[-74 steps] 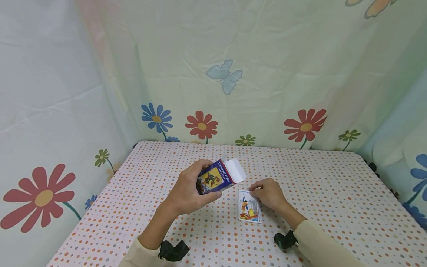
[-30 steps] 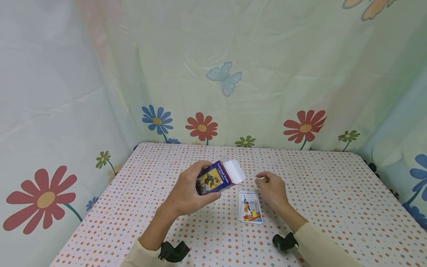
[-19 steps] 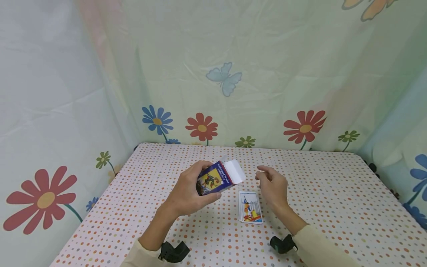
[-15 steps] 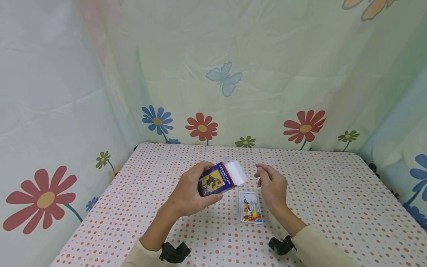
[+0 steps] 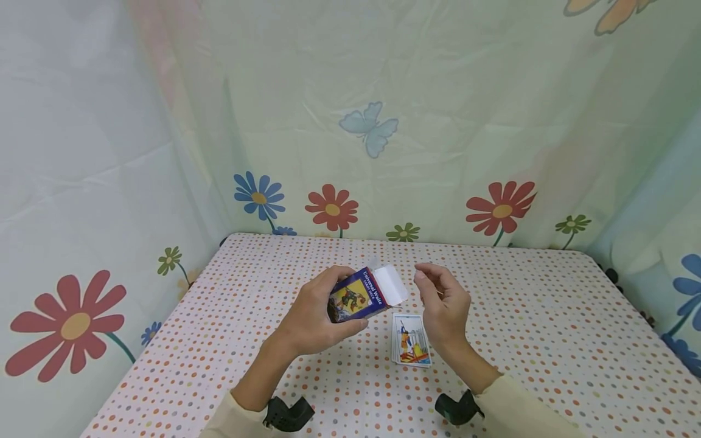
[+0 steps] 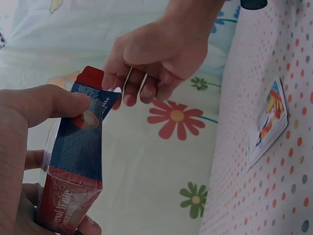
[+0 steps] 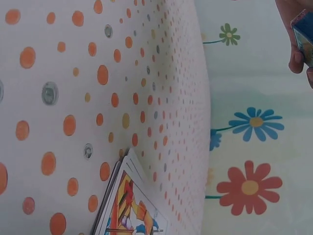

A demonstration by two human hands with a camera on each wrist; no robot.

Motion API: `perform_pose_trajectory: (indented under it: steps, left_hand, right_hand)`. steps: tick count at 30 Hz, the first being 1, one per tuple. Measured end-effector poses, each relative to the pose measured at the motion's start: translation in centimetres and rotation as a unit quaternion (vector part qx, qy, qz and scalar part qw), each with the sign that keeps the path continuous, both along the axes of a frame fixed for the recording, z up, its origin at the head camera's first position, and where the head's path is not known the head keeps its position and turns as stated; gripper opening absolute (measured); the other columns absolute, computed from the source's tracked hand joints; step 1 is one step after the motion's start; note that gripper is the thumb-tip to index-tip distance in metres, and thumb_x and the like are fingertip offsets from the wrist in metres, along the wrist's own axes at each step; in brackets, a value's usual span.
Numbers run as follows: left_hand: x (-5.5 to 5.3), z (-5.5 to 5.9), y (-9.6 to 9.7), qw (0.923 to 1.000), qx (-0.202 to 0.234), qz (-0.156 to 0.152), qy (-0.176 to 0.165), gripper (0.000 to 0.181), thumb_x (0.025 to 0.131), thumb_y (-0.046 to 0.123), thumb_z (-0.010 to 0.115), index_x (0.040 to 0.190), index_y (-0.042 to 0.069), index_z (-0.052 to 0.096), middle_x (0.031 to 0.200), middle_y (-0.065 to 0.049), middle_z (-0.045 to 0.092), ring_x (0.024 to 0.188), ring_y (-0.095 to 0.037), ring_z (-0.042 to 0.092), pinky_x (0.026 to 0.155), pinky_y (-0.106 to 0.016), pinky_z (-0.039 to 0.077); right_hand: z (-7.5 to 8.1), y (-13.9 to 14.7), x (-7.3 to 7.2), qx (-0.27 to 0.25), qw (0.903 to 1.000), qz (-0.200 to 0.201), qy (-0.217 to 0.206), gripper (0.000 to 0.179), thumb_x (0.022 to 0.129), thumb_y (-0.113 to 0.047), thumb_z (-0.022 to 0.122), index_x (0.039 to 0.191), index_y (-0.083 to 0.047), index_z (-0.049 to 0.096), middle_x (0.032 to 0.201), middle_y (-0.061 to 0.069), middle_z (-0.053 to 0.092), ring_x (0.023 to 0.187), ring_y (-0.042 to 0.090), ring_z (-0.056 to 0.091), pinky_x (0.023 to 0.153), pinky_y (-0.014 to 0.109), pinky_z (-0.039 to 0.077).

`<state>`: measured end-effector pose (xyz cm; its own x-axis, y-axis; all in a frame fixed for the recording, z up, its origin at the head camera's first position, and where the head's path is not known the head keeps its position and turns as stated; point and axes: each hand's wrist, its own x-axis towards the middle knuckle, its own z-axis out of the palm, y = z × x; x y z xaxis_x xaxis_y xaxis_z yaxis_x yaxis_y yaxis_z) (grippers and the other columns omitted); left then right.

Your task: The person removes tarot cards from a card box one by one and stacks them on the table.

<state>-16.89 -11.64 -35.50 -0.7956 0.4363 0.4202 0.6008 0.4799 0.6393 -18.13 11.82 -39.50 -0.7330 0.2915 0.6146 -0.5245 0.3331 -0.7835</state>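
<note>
In the head view my left hand (image 5: 312, 313) grips a blue tarot card box (image 5: 353, 298) with a yellow picture, thumb along its lower edge and fingers behind. Its white end flap (image 5: 391, 285) stands open toward the right. My right hand (image 5: 446, 304) hovers just right of that flap, fingers loosely bent, with nothing seen in them. In the left wrist view the right hand (image 6: 156, 58) is beside the box's far end; whether it touches the box I cannot tell. A small stack of tarot cards (image 5: 411, 340) lies face up on the table, below both hands.
The table (image 5: 526, 328) wears a white cloth with coloured dots. Behind it hangs a pale curtain (image 5: 427, 164) printed with flowers and a butterfly. Black wrist cameras (image 5: 288, 415) sit on both wrists.
My right hand has left the card stack and risen, then moved left toward the box's flap. My left hand and the box have shifted slightly right.
</note>
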Motion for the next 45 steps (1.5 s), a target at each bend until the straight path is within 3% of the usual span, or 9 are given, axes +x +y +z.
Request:
perform_pose_trajectory:
  steps: [7, 15, 22, 29, 36, 45]
  left_hand:
    - [-0.1, -0.1, 0.1, 1.0000, 0.001, -0.005, -0.003, 0.071, 0.078, 0.027, 0.085, 0.138, 0.017, 0.048, 0.121, 0.002, 0.061, 0.096, -0.011, 0.058, 0.078, -0.028, 0.055]
    - [-0.2, -0.2, 0.2, 1.0000, 0.000, -0.006, -0.004, 0.072, 0.078, 0.027, 0.086, 0.138, 0.017, 0.048, 0.121, 0.003, 0.061, 0.095, -0.010, 0.058, 0.077, -0.028, 0.055]
    - [-0.2, -0.3, 0.2, 1.0000, -0.004, -0.006, -0.004, 0.071, 0.078, 0.028, 0.085, 0.138, 0.018, 0.049, 0.120, 0.003, 0.061, 0.094, -0.009, 0.058, 0.078, -0.028, 0.054]
    - [0.0, -0.3, 0.3, 1.0000, -0.004, -0.008, -0.003, 0.071, 0.078, 0.028, 0.085, 0.138, 0.017, 0.048, 0.119, 0.003, 0.061, 0.094, -0.009, 0.058, 0.078, -0.028, 0.055]
    - [-0.1, -0.3, 0.4, 0.9999, -0.006, -0.011, 0.007, 0.071, 0.078, 0.027, 0.085, 0.138, 0.016, 0.048, 0.120, 0.002, 0.061, 0.094, -0.010, 0.058, 0.077, -0.027, 0.054]
    - [0.0, -0.2, 0.5, 0.9999, -0.011, -0.010, 0.005, 0.071, 0.078, 0.027, 0.085, 0.139, 0.015, 0.049, 0.121, 0.002, 0.061, 0.095, -0.010, 0.057, 0.078, -0.027, 0.054]
  right_hand:
    - [0.6, -0.4, 0.2, -0.018, 0.9989, 0.021, 0.039, 0.011, 0.095, -0.001, 0.064, 0.104, 0.003, 0.070, 0.088, 0.006, 0.067, 0.072, 0.005, 0.057, 0.061, 0.015, 0.044]
    - [0.9, -0.8, 0.3, -0.027, 0.9967, 0.040, 0.066, 0.011, 0.089, 0.005, 0.068, 0.100, 0.005, 0.070, 0.083, 0.005, 0.064, 0.071, 0.008, 0.056, 0.059, 0.016, 0.044]
    - [0.8, -1.3, 0.5, -0.016, 0.9970, 0.057, 0.049, 0.014, 0.087, 0.004, 0.072, 0.101, 0.004, 0.071, 0.085, 0.013, 0.068, 0.072, 0.008, 0.058, 0.059, 0.016, 0.046]
    - [0.6, -1.5, 0.6, -0.026, 0.9965, 0.066, 0.044, 0.018, 0.085, 0.004, 0.073, 0.102, 0.004, 0.070, 0.087, 0.005, 0.065, 0.072, 0.011, 0.054, 0.057, 0.018, 0.042]
    - [0.5, -1.5, 0.4, 0.023, 0.9934, 0.091, 0.066, 0.017, 0.085, 0.005, 0.074, 0.100, -0.002, 0.075, 0.089, 0.007, 0.060, 0.067, 0.012, 0.043, 0.052, 0.022, 0.035]
    - [0.5, -1.6, 0.7, 0.043, 0.9895, 0.135, 0.029, 0.016, 0.085, 0.006, 0.074, 0.097, -0.005, 0.075, 0.097, 0.010, 0.061, 0.073, 0.024, 0.045, 0.052, 0.022, 0.037]
